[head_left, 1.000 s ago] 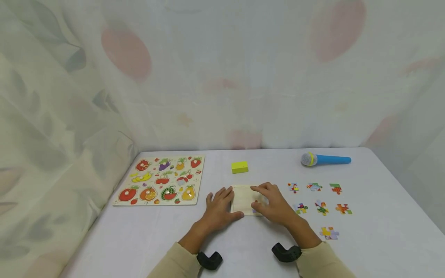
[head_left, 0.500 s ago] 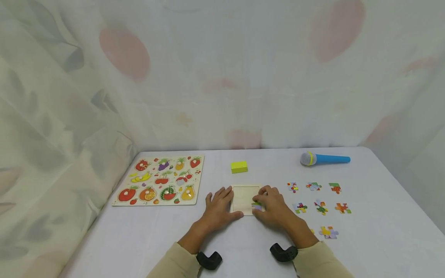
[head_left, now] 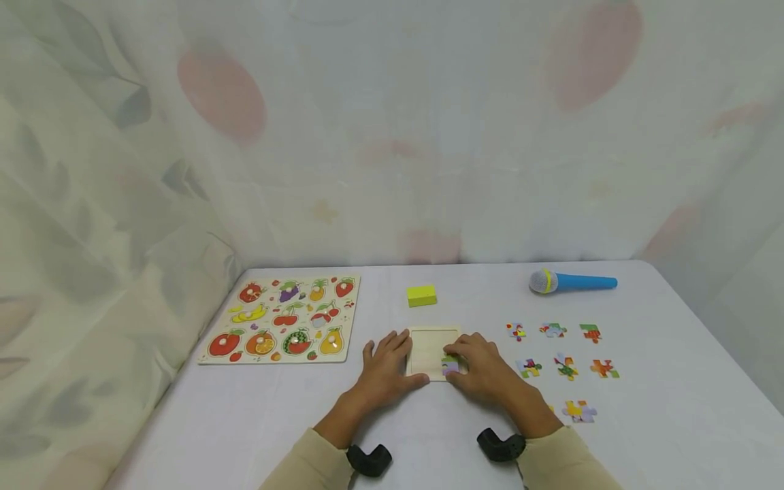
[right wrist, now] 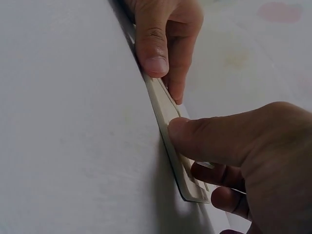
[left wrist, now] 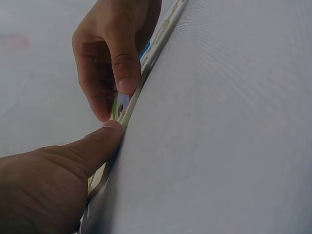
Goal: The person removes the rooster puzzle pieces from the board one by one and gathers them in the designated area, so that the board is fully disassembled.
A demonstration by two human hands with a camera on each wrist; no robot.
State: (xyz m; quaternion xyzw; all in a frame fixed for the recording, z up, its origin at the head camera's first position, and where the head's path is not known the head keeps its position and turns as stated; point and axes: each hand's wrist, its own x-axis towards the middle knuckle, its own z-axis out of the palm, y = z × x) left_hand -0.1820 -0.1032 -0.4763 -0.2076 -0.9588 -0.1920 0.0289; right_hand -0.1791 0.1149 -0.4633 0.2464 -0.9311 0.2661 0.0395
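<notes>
A small square wooden puzzle tray [head_left: 425, 350] lies on the table between both hands. My left hand [head_left: 384, 371] rests at its left side, fingers extended along the left edge and thumb on the near edge. In the tray's near right corner sits a purple-and-green puzzle piece [head_left: 450, 365]. My right hand [head_left: 484, 367] pinches this piece between thumb and curled index finger. The left wrist view shows the puzzle piece [left wrist: 123, 103] partly hidden under the right thumb. In the right wrist view, the left thumb [right wrist: 156, 66] presses on the tray's rim.
Several loose puzzle pieces [head_left: 566, 367] lie spread to the right. A fruit peg board [head_left: 282, 318] is at the left. Behind the tray stands a yellow block [head_left: 422, 295]. A blue toy microphone [head_left: 574, 281] lies at the back right. Fabric hangs along the table's back edge.
The right index finger has drawn back from the tray's far edge and bent toward the thumb, around the purple-and-green puzzle piece. That piece shifted slightly left. The left hand stayed put.
</notes>
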